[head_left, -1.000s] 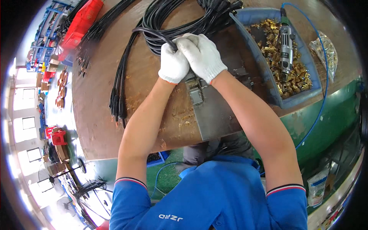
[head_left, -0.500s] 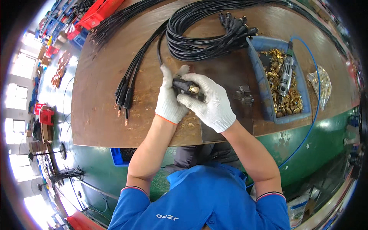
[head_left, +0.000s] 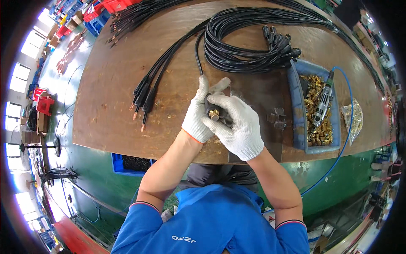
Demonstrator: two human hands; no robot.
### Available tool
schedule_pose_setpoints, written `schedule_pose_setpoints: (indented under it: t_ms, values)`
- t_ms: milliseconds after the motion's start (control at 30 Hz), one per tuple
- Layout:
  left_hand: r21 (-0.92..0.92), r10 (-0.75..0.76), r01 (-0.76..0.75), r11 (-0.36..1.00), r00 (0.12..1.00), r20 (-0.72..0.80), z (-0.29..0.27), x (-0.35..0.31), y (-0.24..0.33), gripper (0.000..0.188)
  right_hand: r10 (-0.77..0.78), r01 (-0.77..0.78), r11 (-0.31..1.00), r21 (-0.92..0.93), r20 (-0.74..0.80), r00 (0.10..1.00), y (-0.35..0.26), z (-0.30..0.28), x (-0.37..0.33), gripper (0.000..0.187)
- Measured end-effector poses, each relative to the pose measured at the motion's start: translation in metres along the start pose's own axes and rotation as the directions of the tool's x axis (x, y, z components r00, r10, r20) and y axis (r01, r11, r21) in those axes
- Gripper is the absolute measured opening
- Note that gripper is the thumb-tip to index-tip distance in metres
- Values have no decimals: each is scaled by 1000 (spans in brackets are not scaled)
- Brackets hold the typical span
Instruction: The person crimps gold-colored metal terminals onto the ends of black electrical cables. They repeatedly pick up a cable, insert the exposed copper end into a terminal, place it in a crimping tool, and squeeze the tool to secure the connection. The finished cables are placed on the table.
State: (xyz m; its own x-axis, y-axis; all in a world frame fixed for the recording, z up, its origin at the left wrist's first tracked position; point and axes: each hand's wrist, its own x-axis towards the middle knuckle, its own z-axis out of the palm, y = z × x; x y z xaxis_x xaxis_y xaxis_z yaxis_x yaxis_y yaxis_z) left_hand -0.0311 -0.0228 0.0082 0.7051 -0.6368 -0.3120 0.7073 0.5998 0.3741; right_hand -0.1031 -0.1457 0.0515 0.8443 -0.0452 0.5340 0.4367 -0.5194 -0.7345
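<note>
Brown tabletop [head_left: 114, 106] below, left hand [head_left: 196, 119] and right hand [head_left: 243, 126] hold a brass-tipped black connector [head_left: 214, 114], its rear hidden.

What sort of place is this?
Probably a cable-assembly workshop: black cables lie coiled on a bench, a blue bin holds brass-coloured fittings, and a brass-tipped connector is held between the gloved left hand and right hand.

White knitted gloves [head_left: 243, 129] show mid-frame; at lower centre, a blue short-sleeved shirt [head_left: 215, 213] bears red-striped dark hems [head_left: 292, 222] and white lettering [head_left: 184, 239].
</note>
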Motion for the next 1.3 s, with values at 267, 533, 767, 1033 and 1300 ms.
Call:
schedule_pose_setpoints:
  t_ms: [267, 533, 767, 1033, 1300]
  values:
    - [115, -12, 15, 993, 1000, -27, 10, -15, 7, 87, -57, 56, 998, 10, 41, 998, 6, -19, 13, 36]
    - [660, 686, 321, -679, 598, 415, -28, -98, 98, 37, 598, -228, 675, 702, -339, 727, 57, -96, 58, 42]
    - [736, 695, 484, -473, 719, -27, -46, -120, 103, 62, 552, -518, 704, 485, 84, 829, 26, -31, 11, 23]
    - [997, 493, -34, -72, 867, 65, 24, -99, 22, 59, 586, -783, 613, 100, 607, 537, 17, -4, -2, 59]
    - [785, 279, -220, -580, 851, 444, 30, -72, 43, 42, 653, -892, -27, 451, 683, 326, 32, -22, -12, 59]
